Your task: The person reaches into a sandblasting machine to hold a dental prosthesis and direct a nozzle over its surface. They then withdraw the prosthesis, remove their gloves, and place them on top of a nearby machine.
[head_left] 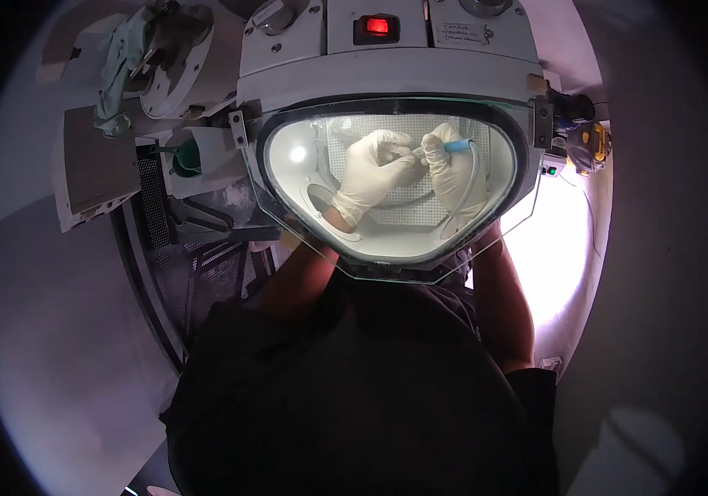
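Blue-tipped handpiece lying roughly level across the view, long axis running side to side, blue end toward the right, working end aimed left at the small pale piece pinched between the two hands. Located inside the lit cabinet chamber, behind the curved glass window, above the perforated floor plate. Held by the right hand, white-gloved, fingers curled closed around the barrel. Left hand, also white-gloved, fingers drawn tight together on the small pale piece, fingertips nearly touching those of the right hand. Thin grey hose trailing from the blue end, looping down and back past the right wrist toward the lower rim of the chamber. Both forearms entering through round arm ports low in the chamber front. Glass pane and its dark gasket standing between the camera and the hands; bright reflection at the left of the pane. Red lit switch on the housing above, with a handwritten label to its right. Green funnel-like part to the left of the cabinet, yellow device at its right. Handpiece slim, pale-bodied with a blue collar; small piece too tiny for its shape to be told.
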Available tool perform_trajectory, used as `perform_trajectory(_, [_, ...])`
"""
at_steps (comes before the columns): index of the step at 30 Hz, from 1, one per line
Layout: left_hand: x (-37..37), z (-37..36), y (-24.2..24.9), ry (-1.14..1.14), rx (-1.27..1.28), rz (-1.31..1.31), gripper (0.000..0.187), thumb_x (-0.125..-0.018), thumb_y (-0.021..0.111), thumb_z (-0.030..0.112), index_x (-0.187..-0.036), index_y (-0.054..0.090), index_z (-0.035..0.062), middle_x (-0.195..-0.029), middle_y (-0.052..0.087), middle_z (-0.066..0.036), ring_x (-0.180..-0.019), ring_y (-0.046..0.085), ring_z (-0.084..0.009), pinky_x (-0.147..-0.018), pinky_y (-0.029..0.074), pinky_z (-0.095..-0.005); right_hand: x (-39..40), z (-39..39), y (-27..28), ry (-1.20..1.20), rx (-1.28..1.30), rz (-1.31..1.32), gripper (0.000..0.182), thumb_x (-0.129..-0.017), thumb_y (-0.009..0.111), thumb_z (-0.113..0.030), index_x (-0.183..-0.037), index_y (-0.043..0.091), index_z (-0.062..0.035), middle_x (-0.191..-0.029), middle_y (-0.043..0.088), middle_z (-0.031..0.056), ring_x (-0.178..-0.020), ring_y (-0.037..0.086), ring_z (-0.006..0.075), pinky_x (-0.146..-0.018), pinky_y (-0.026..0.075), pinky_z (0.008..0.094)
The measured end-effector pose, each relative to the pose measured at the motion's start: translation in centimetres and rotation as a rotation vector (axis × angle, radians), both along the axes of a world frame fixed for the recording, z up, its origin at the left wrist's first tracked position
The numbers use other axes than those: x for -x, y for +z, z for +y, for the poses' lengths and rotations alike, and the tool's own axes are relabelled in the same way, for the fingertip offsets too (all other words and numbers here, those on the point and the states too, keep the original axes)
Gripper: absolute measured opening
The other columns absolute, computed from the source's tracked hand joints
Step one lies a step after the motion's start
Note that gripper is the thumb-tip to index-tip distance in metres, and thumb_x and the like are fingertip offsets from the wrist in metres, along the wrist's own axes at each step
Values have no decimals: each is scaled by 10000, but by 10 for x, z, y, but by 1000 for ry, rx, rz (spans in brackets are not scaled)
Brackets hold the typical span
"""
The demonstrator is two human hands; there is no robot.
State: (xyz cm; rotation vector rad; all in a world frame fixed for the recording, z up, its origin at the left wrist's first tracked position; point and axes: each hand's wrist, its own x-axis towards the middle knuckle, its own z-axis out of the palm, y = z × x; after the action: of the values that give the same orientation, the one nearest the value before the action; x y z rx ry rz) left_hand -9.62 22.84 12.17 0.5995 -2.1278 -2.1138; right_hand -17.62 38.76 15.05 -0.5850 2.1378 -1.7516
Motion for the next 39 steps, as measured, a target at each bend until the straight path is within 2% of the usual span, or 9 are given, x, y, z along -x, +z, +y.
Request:
perform_trajectory(2, [-1,0,-4,4,65,25,208,-895,792,46,-1084,733,-18,-970,759,-78,-868,717,-119,-768,592,-275,0,1,4,-7,-38,-14,399,-1087,592,-403,-875,576,-65,-668,587,90,-617,543,194,-604,454,387])
perform_trajectory(5, [-2,2,4,34,-35,-35,176,-899,804,55,-1044,754,-29,-980,776,-80,-892,722,-123,-790,585,-280,1,1,3,-16,-70,10,399,-1088,587,-406,-876,582,-68,-673,590,92,-619,549,204,-609,458,394])
perform_trajectory(11, [-1,1,2,30,270,53,136,-852,855,80,-949,785,15,-927,756,-84,-883,716,-169,-800,582,-320,0,1,1,-33,-47,9,395,-1094,575,-396,-868,590,-72,-697,595,83,-644,564,209,-639,471,388])
perform_trajectory(14, [-2,3,1,70,250,74,142,-830,874,106,-921,793,34,-875,746,-74,-856,703,-182,-778,573,-341,0,0,-2,-41,-56,2,398,-1095,571,-398,-867,585,-72,-690,590,87,-642,563,209,-639,469,390])
perform_trajectory(17, [-2,-2,4,-24,478,85,138,-808,882,80,-901,789,38,-917,755,-83,-879,698,-188,-794,561,-335,1,1,-4,-33,-58,-25,403,-1095,571,-403,-868,575,-70,-685,588,93,-642,566,214,-636,466,392])
perform_trajectory(20, [0,0,-2,27,489,154,151,-775,902,124,-870,798,70,-835,735,-72,-806,684,-219,-733,550,-353,0,1,-1,-21,-60,-40,408,-1093,572,-409,-870,566,-67,-683,589,98,-642,569,221,-634,466,396])
perform_trajectory(21, [0,1,0,45,420,162,152,-773,902,124,-872,798,73,-831,735,-67,-808,685,-216,-733,550,-352,0,1,-1,-17,-56,-32,410,-1092,574,-411,-871,564,-66,-684,589,100,-640,567,222,-632,466,397])
perform_trajectory(27, [1,2,3,18,419,183,134,-792,892,120,-868,793,72,-828,740,-64,-807,680,-206,-751,548,-347,0,0,3,-14,-74,-36,424,-1088,579,-425,-872,561,-60,-684,600,118,-629,565,228,-630,468,406])
perform_trajectory(39, [4,1,12,-40,573,247,124,-768,870,76,-824,760,88,-803,733,-72,-739,695,-251,-683,558,-367,1,0,11,22,-157,-19,445,-1075,602,-441,-872,605,-45,-689,611,131,-623,571,239,-615,465,414])
